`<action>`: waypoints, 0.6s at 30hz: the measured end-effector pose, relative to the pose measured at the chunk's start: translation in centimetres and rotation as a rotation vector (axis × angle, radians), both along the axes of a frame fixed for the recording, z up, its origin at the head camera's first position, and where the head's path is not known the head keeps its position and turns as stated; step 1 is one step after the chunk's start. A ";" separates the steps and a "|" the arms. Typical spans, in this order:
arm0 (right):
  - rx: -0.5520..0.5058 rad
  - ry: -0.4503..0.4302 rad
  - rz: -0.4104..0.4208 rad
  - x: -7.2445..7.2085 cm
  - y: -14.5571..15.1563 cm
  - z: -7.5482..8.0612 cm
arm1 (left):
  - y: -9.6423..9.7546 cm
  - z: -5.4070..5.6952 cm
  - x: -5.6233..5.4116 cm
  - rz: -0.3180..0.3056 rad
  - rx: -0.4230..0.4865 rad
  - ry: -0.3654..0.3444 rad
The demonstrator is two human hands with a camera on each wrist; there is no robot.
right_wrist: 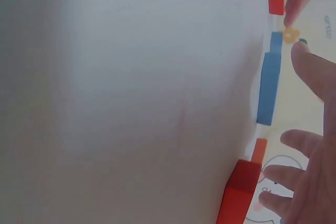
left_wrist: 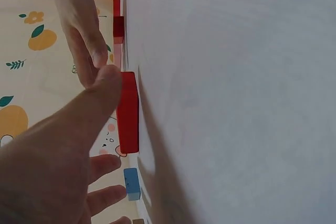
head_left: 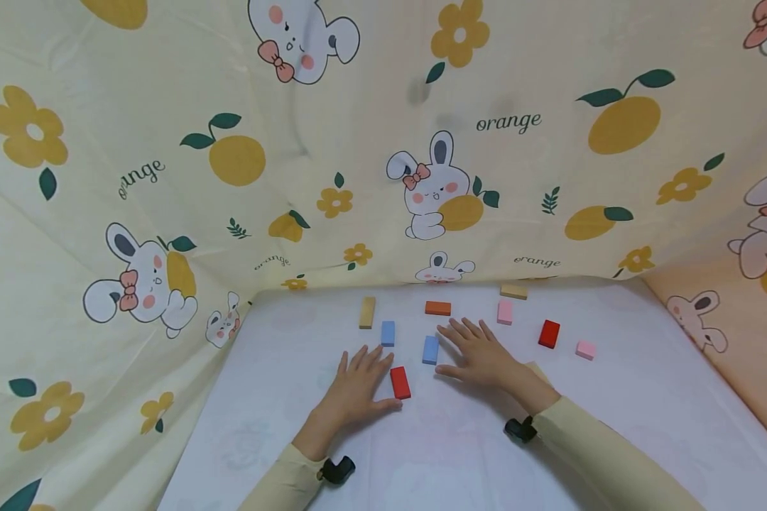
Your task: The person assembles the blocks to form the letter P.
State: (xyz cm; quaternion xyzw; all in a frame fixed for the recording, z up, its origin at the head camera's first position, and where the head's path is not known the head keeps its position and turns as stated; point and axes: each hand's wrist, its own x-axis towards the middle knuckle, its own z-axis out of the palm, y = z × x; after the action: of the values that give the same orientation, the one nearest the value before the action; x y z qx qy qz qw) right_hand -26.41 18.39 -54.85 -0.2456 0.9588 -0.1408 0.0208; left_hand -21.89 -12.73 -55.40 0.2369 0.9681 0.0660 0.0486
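In the head view my left hand (head_left: 353,389) hovers palm down with fingers spread around a red block (head_left: 400,382), which lies between the thumb and forefinger. The left wrist view has the thumb tip close against this red block (left_wrist: 128,113); whether they touch I cannot tell. My right hand (head_left: 479,357) is spread too, just right of a blue block (head_left: 430,350). That blue block (right_wrist: 269,88) stands near the thumb in the right wrist view, with no fingers curled round it. Another blue block (head_left: 388,333) lies beyond the left fingertips.
Behind the hands lie an orange block (head_left: 437,308) and a wooden block (head_left: 367,312). Toward the right are pink blocks (head_left: 505,312), a red block (head_left: 549,333) and another wooden block (head_left: 514,291). The right wrist partly covers a light wooden piece (head_left: 538,370). Patterned cloth (head_left: 358,156) walls the white table (head_left: 434,454).
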 end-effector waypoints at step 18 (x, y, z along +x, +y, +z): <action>-0.044 -0.034 -0.056 -0.4 -2.0 0.8 | 0.3 -0.1 0.1 -0.007 0.056 0.062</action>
State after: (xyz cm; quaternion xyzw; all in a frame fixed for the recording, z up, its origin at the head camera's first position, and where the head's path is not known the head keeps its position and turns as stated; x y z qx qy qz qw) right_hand -26.81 16.42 -54.01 -0.2165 0.9616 -0.1665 0.0279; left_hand -21.76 -12.39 -55.47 0.2436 0.9660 0.0854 0.0124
